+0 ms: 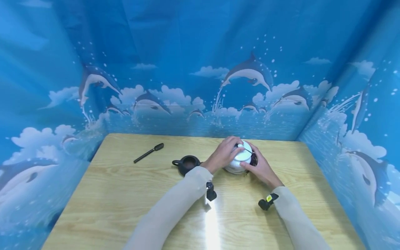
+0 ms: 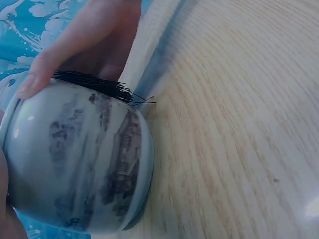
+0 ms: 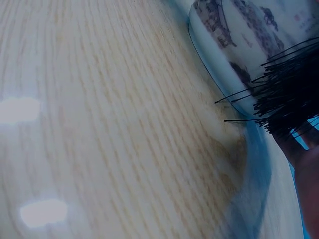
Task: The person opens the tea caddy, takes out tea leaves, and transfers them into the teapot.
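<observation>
A rounded white porcelain jar (image 2: 84,154) with dark painted scenery stands on the table under both hands. In the head view, my left hand (image 1: 222,154) reaches over its pale lid (image 1: 246,152), fingers and thumb curled in at the lid's small knob (image 1: 240,146). A thin dark cord crosses the lid. My right hand (image 1: 262,169) grips the jar's right side, thumb at the front of the rim and fingers behind. Between the right palm and the jar hangs a black tassel (image 3: 291,89), its loose strands spreading near the jar's base.
Left of the jar, close to the left wrist, sits a small black handled pitcher (image 1: 188,164). A black brush-like tool (image 1: 148,153) lies farther left on the wooden table (image 1: 125,201). Blue dolphin-print curtains (image 1: 175,62) enclose the back and sides.
</observation>
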{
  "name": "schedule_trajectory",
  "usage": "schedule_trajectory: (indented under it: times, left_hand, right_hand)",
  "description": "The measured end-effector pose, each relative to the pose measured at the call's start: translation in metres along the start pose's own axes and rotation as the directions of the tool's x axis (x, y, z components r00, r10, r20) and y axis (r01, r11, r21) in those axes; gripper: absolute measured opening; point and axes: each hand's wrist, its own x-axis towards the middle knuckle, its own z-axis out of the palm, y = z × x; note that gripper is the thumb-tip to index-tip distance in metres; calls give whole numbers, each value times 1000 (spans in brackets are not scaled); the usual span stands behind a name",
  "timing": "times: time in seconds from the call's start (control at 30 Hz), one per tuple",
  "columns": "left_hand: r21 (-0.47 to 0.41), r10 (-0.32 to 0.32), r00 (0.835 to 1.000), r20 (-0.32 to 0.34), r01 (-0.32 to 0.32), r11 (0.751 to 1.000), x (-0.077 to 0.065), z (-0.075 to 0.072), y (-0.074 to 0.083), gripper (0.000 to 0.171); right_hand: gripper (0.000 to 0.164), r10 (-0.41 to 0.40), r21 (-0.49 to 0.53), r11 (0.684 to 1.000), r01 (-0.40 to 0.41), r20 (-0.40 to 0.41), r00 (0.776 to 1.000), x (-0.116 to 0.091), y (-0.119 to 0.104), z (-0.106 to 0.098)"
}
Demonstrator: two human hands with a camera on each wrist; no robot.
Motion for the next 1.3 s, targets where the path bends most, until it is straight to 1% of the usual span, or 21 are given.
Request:
schedule_trajectory:
  times: [0.27,0.53,0.77,1.07,1.17,1.23,1.3]
  left_hand:
    - [2,33,998,-46,-33,999,0,5,-3,23]
    - [-12,63,996,-64,-64,998,-1,5,-4,22]
    - [-34,101,991,-86,-104,994,-2,5,-5,19]
    - [-16,110,990,-93,-112,994,-2,4,-5,19]
    - [-11,109,989,-95,-111,994,-1,5,-6,20]
    - [-15,101,991,-88,-103,995,0,5,-7,21]
    - [-28,79,994,-69,-81,996,1,4,-8,24]
  right_hand:
    - [95,3,31,999,-4,24,1000,-1,-2,-1]
    - [95,18,49,999,-20,40,999,-2,-3,-2]
    - [93,42,81,996,-46,53,998,-3,-2,-2]
    - [94,76,90,993,-83,72,994,-4,-5,-2]
    - [94,75,93,992,-81,72,995,-3,-6,-3]
    - [94,73,99,992,-80,72,995,-3,-5,-3]
    - [94,74,104,991,-81,73,995,-4,-4,-4]
